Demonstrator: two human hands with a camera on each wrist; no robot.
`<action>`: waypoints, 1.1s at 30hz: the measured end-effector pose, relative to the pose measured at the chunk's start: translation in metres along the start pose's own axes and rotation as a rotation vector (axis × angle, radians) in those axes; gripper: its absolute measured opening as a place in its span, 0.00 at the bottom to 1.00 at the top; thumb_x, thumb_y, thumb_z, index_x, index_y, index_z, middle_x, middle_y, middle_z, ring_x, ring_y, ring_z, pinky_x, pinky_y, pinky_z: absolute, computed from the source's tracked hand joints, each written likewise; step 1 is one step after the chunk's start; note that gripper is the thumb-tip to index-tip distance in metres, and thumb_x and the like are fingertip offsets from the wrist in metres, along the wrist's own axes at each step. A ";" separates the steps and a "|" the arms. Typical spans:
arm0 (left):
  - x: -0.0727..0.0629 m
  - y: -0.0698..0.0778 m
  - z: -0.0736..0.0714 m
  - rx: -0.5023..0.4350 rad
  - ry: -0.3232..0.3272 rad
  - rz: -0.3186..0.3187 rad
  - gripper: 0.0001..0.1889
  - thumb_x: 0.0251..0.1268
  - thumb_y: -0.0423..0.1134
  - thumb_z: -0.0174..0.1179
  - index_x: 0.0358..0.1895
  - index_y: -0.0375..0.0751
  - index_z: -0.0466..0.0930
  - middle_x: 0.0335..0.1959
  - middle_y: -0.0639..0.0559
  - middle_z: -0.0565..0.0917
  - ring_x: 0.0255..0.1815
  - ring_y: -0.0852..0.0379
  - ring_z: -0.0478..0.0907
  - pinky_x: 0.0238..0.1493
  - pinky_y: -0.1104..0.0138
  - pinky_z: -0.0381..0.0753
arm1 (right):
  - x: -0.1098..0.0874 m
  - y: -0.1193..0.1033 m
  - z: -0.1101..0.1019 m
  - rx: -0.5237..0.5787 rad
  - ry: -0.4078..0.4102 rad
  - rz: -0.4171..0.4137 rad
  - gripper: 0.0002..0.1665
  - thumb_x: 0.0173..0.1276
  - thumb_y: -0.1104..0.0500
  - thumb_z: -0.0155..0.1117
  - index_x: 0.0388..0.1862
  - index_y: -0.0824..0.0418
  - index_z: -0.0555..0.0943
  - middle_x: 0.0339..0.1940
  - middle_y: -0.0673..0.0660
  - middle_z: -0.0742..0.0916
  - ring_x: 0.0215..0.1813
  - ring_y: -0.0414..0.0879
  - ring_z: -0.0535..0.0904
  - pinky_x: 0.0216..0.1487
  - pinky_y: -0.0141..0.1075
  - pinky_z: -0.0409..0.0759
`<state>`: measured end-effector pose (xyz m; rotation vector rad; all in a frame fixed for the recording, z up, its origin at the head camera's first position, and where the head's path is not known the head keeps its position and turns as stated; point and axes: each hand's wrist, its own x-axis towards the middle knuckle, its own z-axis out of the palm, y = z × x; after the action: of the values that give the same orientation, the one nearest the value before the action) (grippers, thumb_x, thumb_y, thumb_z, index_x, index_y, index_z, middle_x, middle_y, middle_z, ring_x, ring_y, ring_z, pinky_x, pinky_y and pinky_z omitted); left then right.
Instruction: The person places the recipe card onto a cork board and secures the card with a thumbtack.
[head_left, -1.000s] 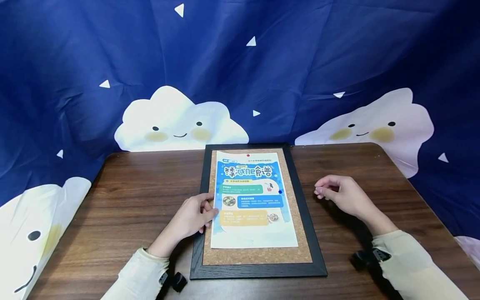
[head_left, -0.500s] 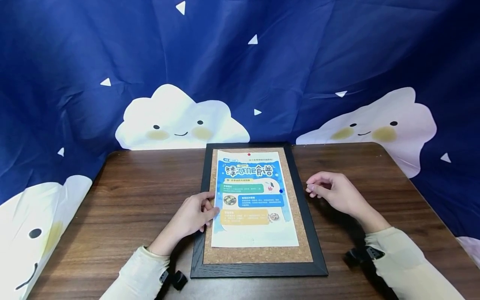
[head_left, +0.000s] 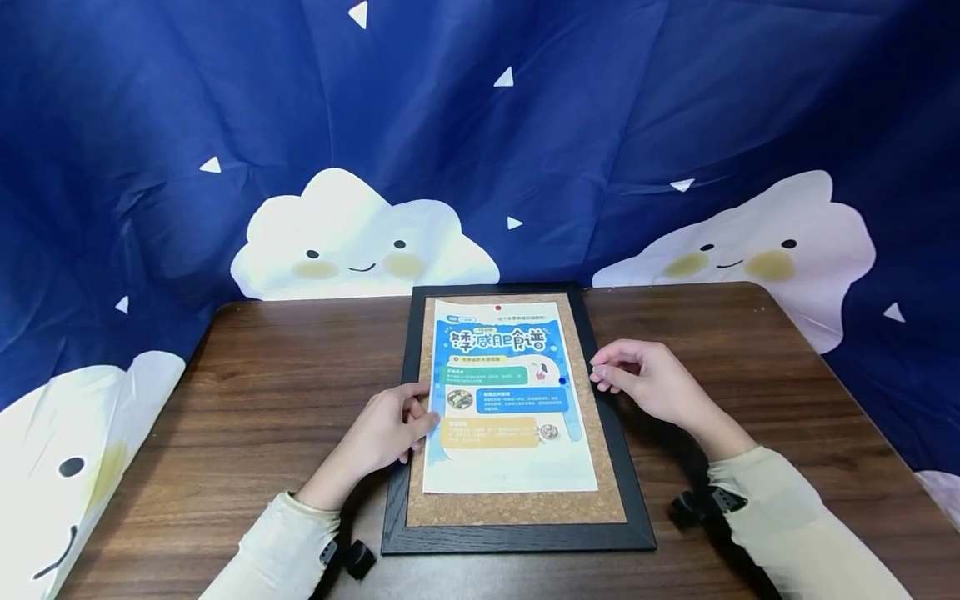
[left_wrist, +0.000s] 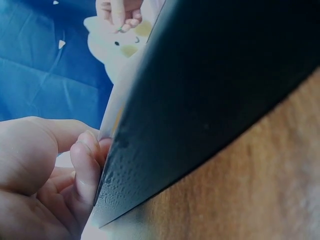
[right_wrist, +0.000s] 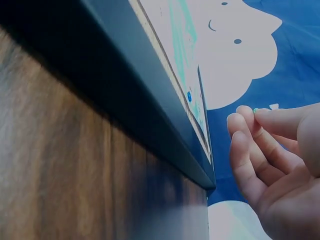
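A printed poster lies on a black-framed cork board. A red push pin sits at its top edge and a blue push pin near its right edge. My left hand rests at the poster's left edge, thumb and index finger touching the paper, the other fingers loosely bent beside the frame. Between thumb and fingertips my right hand pinches a small green push pin, mostly hidden by the fingers. That hand is over the board's right frame edge in the head view.
The board lies on a brown wooden table. Behind it hangs a blue cloth printed with white clouds and triangles. Each sleeved wrist wears a small black camera.
My right hand has moved left, from over the table to the board's right frame edge, with the green push pin still pinched. My left hand has stayed at the poster's left edge.
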<state>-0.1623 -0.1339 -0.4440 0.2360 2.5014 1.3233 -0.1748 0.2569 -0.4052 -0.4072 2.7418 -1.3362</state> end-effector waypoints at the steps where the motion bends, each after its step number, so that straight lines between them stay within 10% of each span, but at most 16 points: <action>1: 0.000 0.000 0.000 0.004 0.001 -0.001 0.30 0.75 0.35 0.68 0.76 0.31 0.73 0.30 0.50 0.82 0.18 0.55 0.77 0.17 0.64 0.80 | 0.001 -0.002 0.001 0.007 -0.005 -0.006 0.07 0.78 0.68 0.67 0.50 0.69 0.88 0.38 0.61 0.92 0.37 0.47 0.88 0.40 0.35 0.91; 26: 0.000 -0.001 0.000 -0.006 -0.003 0.000 0.30 0.75 0.34 0.68 0.76 0.31 0.73 0.29 0.50 0.82 0.17 0.55 0.77 0.16 0.64 0.79 | 0.032 -0.041 0.035 0.013 -0.152 -0.032 0.08 0.77 0.65 0.70 0.50 0.65 0.89 0.42 0.56 0.93 0.41 0.47 0.87 0.45 0.28 0.86; 33: 0.001 -0.001 -0.001 0.010 -0.012 0.032 0.30 0.76 0.35 0.66 0.76 0.29 0.72 0.27 0.51 0.82 0.15 0.55 0.77 0.16 0.62 0.80 | 0.043 -0.051 0.046 0.074 -0.217 -0.051 0.08 0.80 0.66 0.66 0.51 0.68 0.87 0.41 0.58 0.94 0.41 0.55 0.90 0.45 0.40 0.92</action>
<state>-0.1634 -0.1354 -0.4448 0.2863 2.5052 1.3175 -0.1973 0.1798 -0.3914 -0.5833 2.5137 -1.3146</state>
